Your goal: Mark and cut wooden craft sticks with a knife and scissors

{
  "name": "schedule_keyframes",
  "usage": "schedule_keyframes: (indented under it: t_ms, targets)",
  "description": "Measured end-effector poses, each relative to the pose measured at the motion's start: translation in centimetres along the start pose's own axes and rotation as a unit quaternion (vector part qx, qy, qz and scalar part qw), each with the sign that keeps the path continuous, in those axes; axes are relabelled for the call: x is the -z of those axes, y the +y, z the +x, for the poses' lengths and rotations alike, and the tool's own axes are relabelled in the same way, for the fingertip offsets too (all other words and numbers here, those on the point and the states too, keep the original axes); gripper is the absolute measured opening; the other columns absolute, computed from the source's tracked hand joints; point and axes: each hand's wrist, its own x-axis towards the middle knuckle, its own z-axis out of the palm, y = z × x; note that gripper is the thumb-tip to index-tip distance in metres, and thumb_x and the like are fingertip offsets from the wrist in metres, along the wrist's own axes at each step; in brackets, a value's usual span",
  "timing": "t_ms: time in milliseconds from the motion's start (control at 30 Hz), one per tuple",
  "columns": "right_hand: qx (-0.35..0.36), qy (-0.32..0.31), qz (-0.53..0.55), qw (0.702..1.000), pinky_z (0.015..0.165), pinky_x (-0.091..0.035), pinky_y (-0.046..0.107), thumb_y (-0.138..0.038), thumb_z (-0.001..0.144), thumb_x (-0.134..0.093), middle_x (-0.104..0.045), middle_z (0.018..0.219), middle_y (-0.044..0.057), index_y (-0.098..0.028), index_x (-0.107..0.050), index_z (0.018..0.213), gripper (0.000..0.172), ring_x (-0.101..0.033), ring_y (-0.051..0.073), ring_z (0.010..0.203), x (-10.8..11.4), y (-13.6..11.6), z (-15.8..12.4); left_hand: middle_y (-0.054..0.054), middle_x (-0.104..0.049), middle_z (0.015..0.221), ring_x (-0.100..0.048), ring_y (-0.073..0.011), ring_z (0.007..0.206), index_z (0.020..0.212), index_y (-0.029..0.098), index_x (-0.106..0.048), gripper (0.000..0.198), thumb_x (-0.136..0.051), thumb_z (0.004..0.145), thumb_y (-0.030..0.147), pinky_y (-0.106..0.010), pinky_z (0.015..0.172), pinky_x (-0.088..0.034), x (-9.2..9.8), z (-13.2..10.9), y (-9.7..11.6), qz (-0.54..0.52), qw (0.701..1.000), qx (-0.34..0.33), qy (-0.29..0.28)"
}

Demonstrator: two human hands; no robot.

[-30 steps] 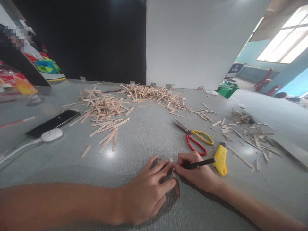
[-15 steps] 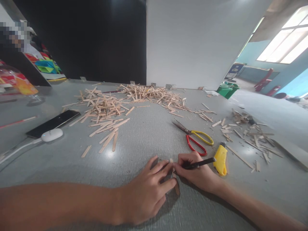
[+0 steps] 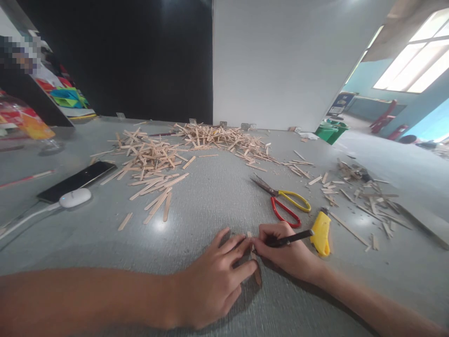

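Observation:
My left hand (image 3: 213, 281) lies flat on the grey table, fingers spread, pressing down a wooden stick (image 3: 257, 274) that lies near the front edge. My right hand (image 3: 286, 250) is closed round a black pen (image 3: 289, 239), with its tip at the stick's far end beside my left fingertips. Most of the stick is hidden under my fingers.
Scissors (image 3: 284, 201) with red and yellow handles and a yellow utility knife (image 3: 322, 232) lie just beyond my right hand. Piles of wooden sticks (image 3: 154, 159) spread across the middle and back; cut scraps (image 3: 365, 196) lie right. A phone (image 3: 77, 180) and white charger (image 3: 75, 197) sit left.

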Motion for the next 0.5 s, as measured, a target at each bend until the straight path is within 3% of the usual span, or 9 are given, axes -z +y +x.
schedule_keyframes:
  t_ms: [500]
  targets:
    - [0.031,-0.009,-0.006,0.999,0.049,-0.020,0.027,-0.030,0.092,-0.060,-0.030,0.055,-0.008,-0.024,-0.036,0.058,0.042,-0.024,0.011,0.055,0.03,0.21,-0.06,-0.019,-0.059,0.145,-0.045,-0.0378,0.145,0.128,0.017,-0.060,0.033,-0.051,0.096,0.014,-0.065,0.118,-0.032,-0.11,0.04,-0.07,-0.009,1.000,-0.002,0.022]
